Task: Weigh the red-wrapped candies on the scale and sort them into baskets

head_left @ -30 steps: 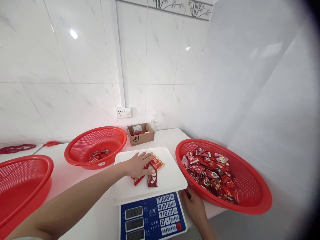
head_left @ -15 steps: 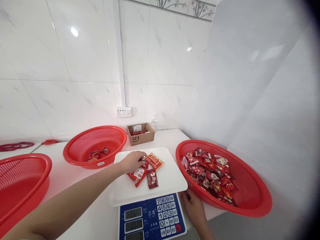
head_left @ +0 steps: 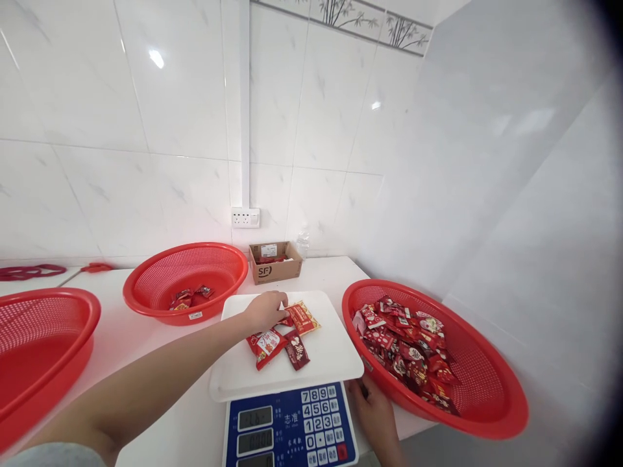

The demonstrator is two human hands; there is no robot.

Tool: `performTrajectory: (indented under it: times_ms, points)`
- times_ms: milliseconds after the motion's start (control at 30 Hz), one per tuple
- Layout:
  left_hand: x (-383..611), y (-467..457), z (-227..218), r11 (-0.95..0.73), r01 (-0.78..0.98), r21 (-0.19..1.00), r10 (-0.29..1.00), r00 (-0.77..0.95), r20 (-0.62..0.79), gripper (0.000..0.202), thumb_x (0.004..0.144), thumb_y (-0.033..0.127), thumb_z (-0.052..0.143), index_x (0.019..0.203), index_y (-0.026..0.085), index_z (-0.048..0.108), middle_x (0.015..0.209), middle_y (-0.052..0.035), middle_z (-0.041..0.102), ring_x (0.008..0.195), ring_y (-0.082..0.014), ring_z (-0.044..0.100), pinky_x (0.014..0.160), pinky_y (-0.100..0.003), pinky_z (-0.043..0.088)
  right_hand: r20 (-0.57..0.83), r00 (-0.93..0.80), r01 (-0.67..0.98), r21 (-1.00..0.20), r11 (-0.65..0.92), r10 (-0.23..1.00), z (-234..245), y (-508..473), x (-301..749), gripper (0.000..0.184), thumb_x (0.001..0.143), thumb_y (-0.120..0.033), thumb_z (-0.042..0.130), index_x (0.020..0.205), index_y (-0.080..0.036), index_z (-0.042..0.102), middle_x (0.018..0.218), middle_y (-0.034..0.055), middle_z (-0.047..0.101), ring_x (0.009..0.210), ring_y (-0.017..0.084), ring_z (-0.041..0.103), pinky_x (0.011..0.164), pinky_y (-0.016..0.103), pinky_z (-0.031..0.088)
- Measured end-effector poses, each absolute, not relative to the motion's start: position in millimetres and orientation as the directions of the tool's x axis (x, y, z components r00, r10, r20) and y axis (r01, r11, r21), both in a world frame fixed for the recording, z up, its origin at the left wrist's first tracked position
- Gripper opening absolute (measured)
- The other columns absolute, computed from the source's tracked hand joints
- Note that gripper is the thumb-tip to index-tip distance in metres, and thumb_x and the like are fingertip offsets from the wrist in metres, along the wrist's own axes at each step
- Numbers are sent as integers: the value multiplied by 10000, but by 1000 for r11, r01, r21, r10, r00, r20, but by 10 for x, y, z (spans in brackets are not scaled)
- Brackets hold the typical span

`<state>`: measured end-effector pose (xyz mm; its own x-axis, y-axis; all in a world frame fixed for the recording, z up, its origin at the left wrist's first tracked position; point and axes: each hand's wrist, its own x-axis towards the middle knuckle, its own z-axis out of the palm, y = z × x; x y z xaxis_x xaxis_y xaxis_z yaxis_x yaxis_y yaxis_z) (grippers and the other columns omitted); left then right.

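My left hand (head_left: 265,310) reaches over the white scale tray (head_left: 331,360) with its fingers curled down onto a small pile of red snack packets (head_left: 280,337). An orange-red packet (head_left: 302,317) lies just right of the fingertips. My right hand (head_left: 374,410) rests on the counter edge between the blue scale (head_left: 292,428) and the right red basket (head_left: 487,402); its fingers are bent and lie against the basket's rim. That basket holds several red packets (head_left: 406,344).
A red basket (head_left: 146,295) at the back left holds a few packets. Another red basket (head_left: 29,363) sits at the far left. A small cardboard box (head_left: 275,261) stands against the tiled wall under a power socket (head_left: 245,216). A white wall closes in on the right.
My left hand went from lying flat over the packets to curled fingers pinching at them, and the packets have shifted slightly on the tray. The right hand has stayed put.
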<state>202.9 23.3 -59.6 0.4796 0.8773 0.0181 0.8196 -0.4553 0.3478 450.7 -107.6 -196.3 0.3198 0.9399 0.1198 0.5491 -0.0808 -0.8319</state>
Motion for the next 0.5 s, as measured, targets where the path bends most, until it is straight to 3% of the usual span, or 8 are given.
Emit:
performTrajectory:
  times_ms: [333, 500]
  points:
    - [1960, 105, -560, -462, 787, 409, 871, 489, 44, 235, 887, 329, 459, 994, 162, 586, 970, -48, 623, 869, -158, 584, 790, -366, 466, 101, 324, 554, -826, -102, 941, -1952, -1095, 4504, 408, 749, -503, 389, 829, -185, 634, 820, 90, 710, 771, 252, 648, 655, 297, 466]
    - [1849, 75, -603, -434, 802, 410, 884, 468, 20, 203, 832, 248, 461, 983, 230, 596, 856, -15, 652, 797, -166, 593, 708, -287, 437, 97, 322, 559, -822, -106, 942, -2001, -1095, 4522, 398, 748, -503, 402, 829, -183, 623, 797, 85, 704, 758, 253, 641, 653, 300, 457]
